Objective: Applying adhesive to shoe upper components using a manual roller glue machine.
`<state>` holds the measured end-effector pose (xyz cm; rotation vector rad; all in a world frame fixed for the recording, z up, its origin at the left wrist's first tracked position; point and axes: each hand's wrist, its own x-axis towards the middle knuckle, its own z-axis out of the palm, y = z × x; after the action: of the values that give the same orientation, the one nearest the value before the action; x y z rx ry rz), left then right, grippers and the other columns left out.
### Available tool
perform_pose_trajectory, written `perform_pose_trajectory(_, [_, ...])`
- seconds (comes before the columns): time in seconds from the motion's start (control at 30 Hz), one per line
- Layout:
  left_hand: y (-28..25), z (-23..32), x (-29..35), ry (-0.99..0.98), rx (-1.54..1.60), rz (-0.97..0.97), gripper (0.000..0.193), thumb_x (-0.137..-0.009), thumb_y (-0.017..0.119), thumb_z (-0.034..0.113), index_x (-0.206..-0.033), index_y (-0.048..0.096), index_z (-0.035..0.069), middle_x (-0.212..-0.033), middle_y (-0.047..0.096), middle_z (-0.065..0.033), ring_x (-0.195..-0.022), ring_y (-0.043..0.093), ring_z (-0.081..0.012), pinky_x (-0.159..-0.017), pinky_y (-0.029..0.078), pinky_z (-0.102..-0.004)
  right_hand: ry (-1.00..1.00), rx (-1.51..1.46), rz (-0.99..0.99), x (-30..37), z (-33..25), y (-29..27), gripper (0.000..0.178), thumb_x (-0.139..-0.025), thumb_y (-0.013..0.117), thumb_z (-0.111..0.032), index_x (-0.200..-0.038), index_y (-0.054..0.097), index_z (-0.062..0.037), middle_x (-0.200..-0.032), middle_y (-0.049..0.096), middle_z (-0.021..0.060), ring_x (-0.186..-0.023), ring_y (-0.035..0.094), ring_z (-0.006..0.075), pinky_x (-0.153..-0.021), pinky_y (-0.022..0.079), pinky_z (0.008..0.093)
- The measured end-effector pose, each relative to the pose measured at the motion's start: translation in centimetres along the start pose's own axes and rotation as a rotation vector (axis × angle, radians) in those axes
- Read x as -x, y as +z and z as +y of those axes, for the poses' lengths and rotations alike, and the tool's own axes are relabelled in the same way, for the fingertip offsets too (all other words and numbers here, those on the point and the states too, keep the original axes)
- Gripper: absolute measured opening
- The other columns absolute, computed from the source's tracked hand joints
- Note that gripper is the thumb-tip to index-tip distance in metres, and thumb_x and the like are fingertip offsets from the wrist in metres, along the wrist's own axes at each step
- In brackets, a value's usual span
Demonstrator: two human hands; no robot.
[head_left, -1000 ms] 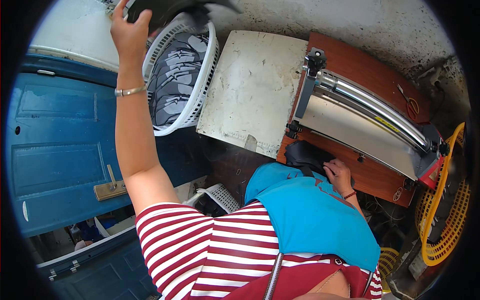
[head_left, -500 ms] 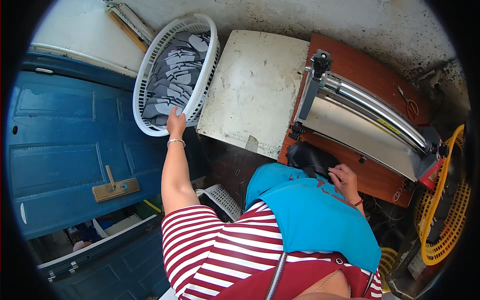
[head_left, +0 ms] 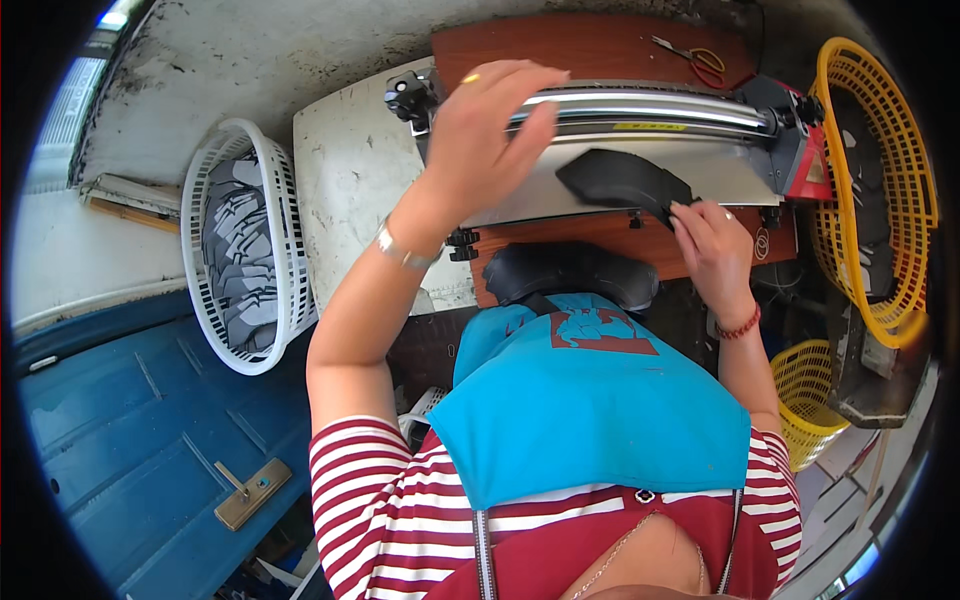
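Note:
My left hand (head_left: 492, 130) is raised over the left end of a roller machine (head_left: 650, 108), its fingers stretched and apart with nothing seen in them. Between the fingertips of my right hand (head_left: 715, 245) is the right end of a curved black flat piece (head_left: 620, 176), which looks like a shoe-upper cutout. This piece lies over the front of the machine's metal plate (head_left: 540, 190), just before the shiny roller. Closer to me, a black padded bundle (head_left: 570, 272) rests at the table's front edge, against my blue apron (head_left: 600, 400).
A white basket (head_left: 290, 250) full of grey cut pieces stands left of a worn white board (head_left: 350, 170). Scissors (head_left: 705, 65) lie on the brown tabletop (head_left: 560, 45) behind the machine. At the right are a yellow basket (head_left: 825, 90) with dark pieces and a lower yellow basket (head_left: 800, 385).
My left hand has left the white basket and come up to the machine. My right hand has moved from the black bundle to hold the curved black piece. The view has turned right.

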<state>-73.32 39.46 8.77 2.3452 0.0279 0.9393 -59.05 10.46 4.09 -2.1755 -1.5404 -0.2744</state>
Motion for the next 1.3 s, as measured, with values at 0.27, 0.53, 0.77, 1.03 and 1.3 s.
perform_pose_trajectory(0.27, [12.8,-14.4,-6.8,-0.46,-0.24,-0.656,0.037,-0.093,0.055,0.032,-0.11,0.074,0.004,-0.1,0.074,-0.0206,-0.093,0.07,-0.0386,-0.083,0.055,-0.0461,-0.121,-0.085,0.076,-1.1,-0.4,7.4,0.018,-0.086,0.075,-0.016,-0.104,0.072,-0.0108,-0.086,0.064,0.005,-0.075,0.066,0.0262,-0.065,0.053,0.0387])
perform_pose_trajectory(0.53, [8.7,-10.5,-10.6,-0.324,-0.09,-0.331,0.021,-0.081,0.07,0.014,-0.092,0.068,-0.004,-0.085,0.07,-0.0225,-0.082,0.069,-0.0337,-0.075,0.054,-0.0447,-0.129,-0.276,-0.577,6.6,-1.7,16.0,0.031,-0.084,0.077,-0.024,-0.112,0.073,-0.0115,-0.105,0.065,0.0087,-0.101,0.065,0.0279,-0.086,0.056,0.0388])
perform_pose_trajectory(0.77, [3.8,-5.7,-11.8,-0.747,0.272,-0.053,0.036,-0.092,0.054,0.002,-0.126,0.066,0.007,-0.081,0.067,-0.0081,-0.062,0.06,-0.0133,-0.047,0.049,-0.0287,-0.132,-0.491,-0.334,5.7,-1.6,11.9,0.017,-0.083,0.076,-0.012,-0.099,0.075,-0.0085,-0.091,0.067,0.0071,-0.085,0.068,0.0294,-0.074,0.056,0.0389])
perform_pose_trajectory(1.03, [5.0,-6.7,-7.5,0.265,-0.412,0.063,0.032,-0.086,0.057,-0.002,-0.111,0.076,0.006,-0.117,0.072,-0.0162,-0.088,0.072,-0.0346,-0.079,0.058,-0.0412,0.066,-0.045,-0.027,0.2,1.2,-0.9,0.024,-0.081,0.075,0.0,-0.103,0.073,-0.0077,-0.087,0.066,0.0067,-0.074,0.068,0.0261,-0.063,0.054,0.0371])
perform_pose_trajectory(1.3, [9.5,-12.7,-7.3,-0.431,-0.14,-0.938,0.031,-0.089,0.061,0.02,-0.11,0.073,0.0,-0.119,0.071,-0.0204,-0.101,0.068,-0.0414,-0.089,0.053,-0.0482,-0.169,-0.141,0.176,-1.0,0.6,6.9,0.027,-0.08,0.08,-0.007,-0.106,0.074,-0.0091,-0.088,0.067,0.008,-0.076,0.068,0.0265,-0.064,0.055,0.0379])
